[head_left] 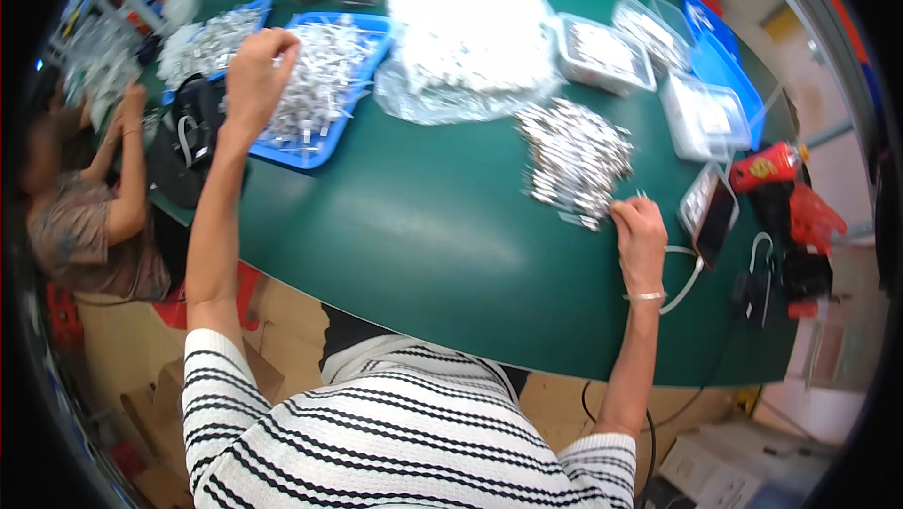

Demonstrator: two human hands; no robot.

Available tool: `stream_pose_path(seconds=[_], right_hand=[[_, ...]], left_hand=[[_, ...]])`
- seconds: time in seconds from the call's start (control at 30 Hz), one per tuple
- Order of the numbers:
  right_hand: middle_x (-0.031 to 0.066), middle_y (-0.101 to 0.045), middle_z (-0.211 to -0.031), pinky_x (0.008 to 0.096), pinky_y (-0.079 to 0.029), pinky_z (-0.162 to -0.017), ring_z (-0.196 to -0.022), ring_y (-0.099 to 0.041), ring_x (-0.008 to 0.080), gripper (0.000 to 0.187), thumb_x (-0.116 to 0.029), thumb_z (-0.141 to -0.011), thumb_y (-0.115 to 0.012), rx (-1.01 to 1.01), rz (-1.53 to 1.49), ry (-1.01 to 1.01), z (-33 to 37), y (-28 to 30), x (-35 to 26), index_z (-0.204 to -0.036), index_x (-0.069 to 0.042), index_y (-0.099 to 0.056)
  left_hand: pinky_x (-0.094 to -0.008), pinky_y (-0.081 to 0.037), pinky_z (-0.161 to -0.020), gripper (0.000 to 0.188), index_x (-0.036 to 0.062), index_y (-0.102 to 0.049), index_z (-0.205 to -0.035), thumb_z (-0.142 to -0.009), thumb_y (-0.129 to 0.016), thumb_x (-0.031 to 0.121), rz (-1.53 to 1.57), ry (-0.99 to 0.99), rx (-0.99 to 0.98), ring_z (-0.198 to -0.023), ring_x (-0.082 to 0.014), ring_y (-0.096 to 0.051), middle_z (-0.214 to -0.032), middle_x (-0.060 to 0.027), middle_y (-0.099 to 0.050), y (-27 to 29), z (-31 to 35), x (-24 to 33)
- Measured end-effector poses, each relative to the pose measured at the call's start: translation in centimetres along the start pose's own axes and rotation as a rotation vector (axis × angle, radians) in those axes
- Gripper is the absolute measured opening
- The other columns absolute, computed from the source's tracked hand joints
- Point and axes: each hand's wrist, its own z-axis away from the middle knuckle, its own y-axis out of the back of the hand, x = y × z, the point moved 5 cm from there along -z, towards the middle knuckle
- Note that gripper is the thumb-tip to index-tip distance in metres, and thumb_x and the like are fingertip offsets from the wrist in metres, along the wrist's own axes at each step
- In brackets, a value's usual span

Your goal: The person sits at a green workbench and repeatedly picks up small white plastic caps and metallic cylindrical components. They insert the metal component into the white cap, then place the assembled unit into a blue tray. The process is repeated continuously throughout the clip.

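My left hand (pixel 256 81) is raised over the left edge of a blue tray (pixel 306 159) heaped with small white and clear parts (pixel 315 81). Its fingers are curled together, and what they hold, if anything, is too small to make out. On the right, my right hand (pixel 641 236) rests at the near right edge of a pile of small shiny silver pieces (pixel 576 159). Thumb and fingertips there are pinched together, with thin slivers sticking up beside them; the held thing cannot be told.
A large clear bag of white parts (pixel 470 29) stands at the back middle of the green table (pixel 404 236). Clear plastic boxes (pixel 607 53) and a phone on a white cable (pixel 717 222) lie right, near a red bottle (pixel 767 167). Another person (pixel 94 217) sits at left.
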Motion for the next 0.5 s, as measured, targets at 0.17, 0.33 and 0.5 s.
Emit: stream_pose_path(seconds=[0.17,0.33,0.5], right_hand=[[0.012,-0.055,-0.084,0.0395,-0.045,-0.07,-0.083,-0.054,0.0304,0.008,-0.001,-0.077,-0.065,-0.111,0.065,0.003,-0.5,0.2,-1.0,-0.085,-0.001,-0.061],[0.013,-0.055,-0.086,0.0409,-0.045,-0.072,-0.083,-0.053,0.0312,0.01,0.004,-0.076,-0.065,-0.131,0.145,0.011,-0.6,1.8,-1.6,-0.082,0.002,-0.058],[0.0145,-0.055,-0.083,0.0425,-0.043,-0.074,-0.084,-0.053,0.034,0.015,0.005,-0.074,-0.064,-0.21,0.212,-0.107,-0.3,4.3,-1.5,-0.085,0.001,-0.054]], left_hand=[[-0.0353,-0.048,-0.075,0.013,0.0055,-0.068,-0.092,-0.079,-0.068,0.006,-0.039,-0.148,0.08,-0.085,-0.0266,-0.061,-0.09,-0.0089,-0.067,-0.7,0.9,1.6],[-0.0359,-0.048,-0.075,0.016,0.0031,-0.067,-0.089,-0.074,-0.064,-0.002,0.225,-0.338,-0.071,-0.082,-0.0274,-0.06,-0.085,-0.0102,-0.066,-5.7,1.5,9.0],[-0.0372,-0.044,-0.072,0.006,0.0022,-0.063,-0.074,-0.069,-0.061,0.0,-0.159,-0.476,-0.327,-0.078,-0.0267,-0.06,-0.077,-0.0118,-0.064,-12.1,0.2,10.3]])
